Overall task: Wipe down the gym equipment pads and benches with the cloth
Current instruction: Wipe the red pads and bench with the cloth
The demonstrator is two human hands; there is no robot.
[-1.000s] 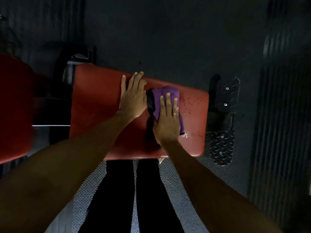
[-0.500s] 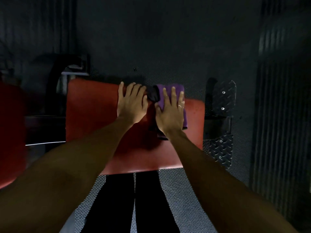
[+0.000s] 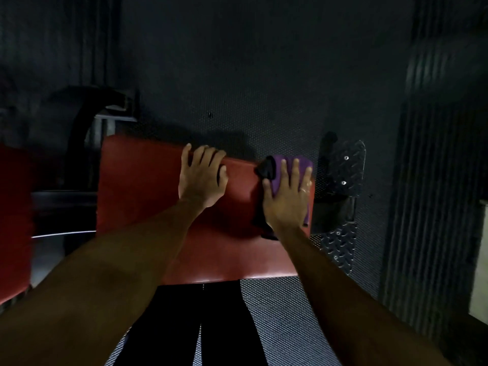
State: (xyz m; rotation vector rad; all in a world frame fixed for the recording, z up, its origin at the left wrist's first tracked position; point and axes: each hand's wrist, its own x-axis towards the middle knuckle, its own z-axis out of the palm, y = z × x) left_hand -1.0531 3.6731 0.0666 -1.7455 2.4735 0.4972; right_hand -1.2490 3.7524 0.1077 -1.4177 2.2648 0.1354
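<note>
A red padded bench seat (image 3: 148,196) lies across the middle of the view. My right hand (image 3: 287,196) presses flat, fingers straight, on a folded purple cloth (image 3: 298,165) at the pad's far right corner. A dark fold of the cloth sticks out on the hand's left side. My left hand (image 3: 202,178) rests flat on the pad near its far edge, fingertips at the rim, holding nothing.
A second red pad (image 3: 13,223) shows at the left edge. Black metal frame parts (image 3: 87,122) stand behind the bench on the left. Diamond-plate foot plates (image 3: 343,167) sit just right of the pad. Dark textured rubber flooring (image 3: 264,75) surrounds everything. My black trouser legs (image 3: 200,326) are below.
My right hand has slid the cloth from the pad's middle to its far right corner. The left hand stayed pressed on the pad. The wet droplets on the right part are gone.
</note>
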